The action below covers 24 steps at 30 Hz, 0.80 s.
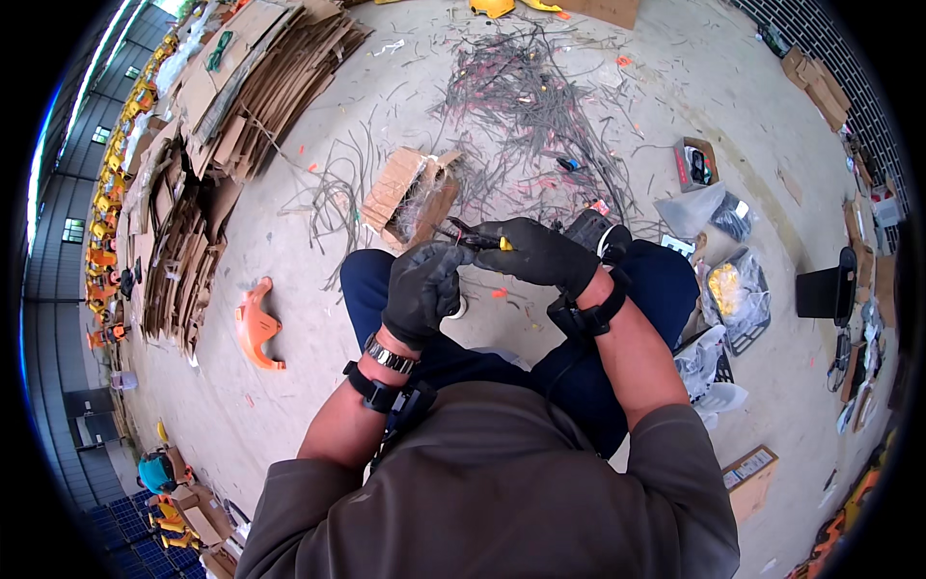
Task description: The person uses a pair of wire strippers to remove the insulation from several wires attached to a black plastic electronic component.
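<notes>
My right hand (pixel 539 253), in a dark work glove, is closed around a pair of pliers (pixel 477 240) with dark handles and a yellow detail. The jaws point left, above the fingertips of my left hand (pixel 423 289), which is gloved as well. Those fingertips are pinched beside the jaws, where a thin reddish wire (pixel 459 236) shows; most of it is hidden by the glove. Just beyond my hands stands an open cardboard box (pixel 409 195) with clear plastic inside. Farther out, a heap of cut grey and reddish cable pieces (pixel 514 94) covers the concrete floor.
Stacked flattened cardboard (pixel 253 94) rises at the left, with an orange plastic part (pixel 259 326) nearer me. On the right are a black crate (pixel 745 304) holding bagged yellow parts, a small open box (pixel 696 163) and a black bin (pixel 825 286). Another person (pixel 155 472) is at the lower left.
</notes>
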Motion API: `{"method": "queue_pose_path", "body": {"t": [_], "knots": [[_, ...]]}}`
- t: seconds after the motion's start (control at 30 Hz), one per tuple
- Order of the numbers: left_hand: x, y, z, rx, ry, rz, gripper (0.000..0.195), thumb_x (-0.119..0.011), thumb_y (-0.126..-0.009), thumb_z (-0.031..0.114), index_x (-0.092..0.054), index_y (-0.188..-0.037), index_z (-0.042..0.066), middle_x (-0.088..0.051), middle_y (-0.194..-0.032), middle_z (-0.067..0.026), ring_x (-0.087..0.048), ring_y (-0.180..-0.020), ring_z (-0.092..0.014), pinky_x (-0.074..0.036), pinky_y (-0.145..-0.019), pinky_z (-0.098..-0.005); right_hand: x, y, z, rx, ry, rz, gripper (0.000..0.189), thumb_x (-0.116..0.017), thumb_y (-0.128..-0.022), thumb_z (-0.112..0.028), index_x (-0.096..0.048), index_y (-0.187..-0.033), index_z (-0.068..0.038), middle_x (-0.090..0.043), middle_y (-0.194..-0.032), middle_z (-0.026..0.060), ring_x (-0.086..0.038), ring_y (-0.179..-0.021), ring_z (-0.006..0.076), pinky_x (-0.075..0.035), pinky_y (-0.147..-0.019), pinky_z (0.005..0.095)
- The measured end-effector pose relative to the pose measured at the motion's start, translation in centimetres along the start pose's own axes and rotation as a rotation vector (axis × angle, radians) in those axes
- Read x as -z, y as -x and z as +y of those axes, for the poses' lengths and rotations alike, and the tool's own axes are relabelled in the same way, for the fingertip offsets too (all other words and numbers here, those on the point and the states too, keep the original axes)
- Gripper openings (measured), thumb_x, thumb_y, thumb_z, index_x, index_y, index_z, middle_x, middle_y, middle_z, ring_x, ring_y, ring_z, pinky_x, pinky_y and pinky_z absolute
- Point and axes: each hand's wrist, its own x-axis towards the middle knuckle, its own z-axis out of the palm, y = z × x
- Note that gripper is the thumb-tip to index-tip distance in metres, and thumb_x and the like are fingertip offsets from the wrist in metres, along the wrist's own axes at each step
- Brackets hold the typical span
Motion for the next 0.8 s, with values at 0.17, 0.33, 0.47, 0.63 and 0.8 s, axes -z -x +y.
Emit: {"method": "queue_pose_path", "body": {"t": [0.17,0.33,0.47,0.63,0.8], "knots": [[-0.2,-0.2,0.3,0.157,0.274,0.000,0.022,-0.061,-0.103,0.018,-0.066,-0.099,-0.003,-0.043,-0.057,0.0053,-0.037,-0.042,-0.004,-0.027,-0.041,-0.0214,0.1,-0.1,0.0,-0.052,-0.003,-0.029,0.036,-0.069,-0.095,-0.025,-0.067,-0.124,-0.005,-0.067,-0.080,0.0114,-0.053,-0.070,0.0118,-0.047,-0.067,0.0335],[-0.1,-0.2,0.5,0.172,0.282,-0.030,0.023,-0.053,-0.106,0.015,-0.064,-0.103,-0.005,-0.038,-0.059,0.0053,-0.034,-0.046,-0.005,-0.027,-0.044,-0.0220,0.0,-0.1,-0.4,-0.011,0.021,0.000,0.036,-0.068,-0.095,-0.026,-0.066,-0.125,-0.005,-0.066,-0.079,0.0103,-0.054,-0.069,0.0113,-0.047,-0.067,0.0332],[-0.1,-0.2,0.4,0.174,0.278,-0.021,0.024,-0.049,-0.107,0.014,-0.063,-0.104,-0.006,-0.036,-0.060,0.0053,-0.033,-0.047,-0.006,-0.027,-0.044,-0.0226,-0.1,-0.1,-0.3,-0.027,0.021,0.011,0.036,-0.068,-0.095,-0.027,-0.066,-0.124,-0.005,-0.067,-0.081,0.0109,-0.055,-0.069,0.0123,-0.047,-0.067,0.0336],[0.1,-0.3,0.1,0.165,0.328,-0.026,0.023,-0.060,-0.103,0.018,-0.066,-0.101,-0.004,-0.043,-0.057,0.0051,-0.037,-0.043,-0.005,-0.028,-0.042,-0.0206,-0.1,-0.2,-0.2,-0.024,0.040,-0.006,0.036,-0.068,-0.095,-0.027,-0.066,-0.123,-0.004,-0.068,-0.082,0.0113,-0.056,-0.069,0.0140,-0.048,-0.068,0.0344],[0.1,-0.4,-0.1,0.150,0.292,0.006,0.021,-0.061,-0.102,0.018,-0.067,-0.099,-0.003,-0.046,-0.058,0.0044,-0.039,-0.043,-0.005,-0.029,-0.042,-0.0202,-0.5,-0.2,0.3,0.018,0.031,0.052,0.033,-0.068,-0.095,-0.026,-0.067,-0.118,-0.004,-0.068,-0.082,0.0103,-0.058,-0.070,0.0141,-0.048,-0.068,0.0342]]}}
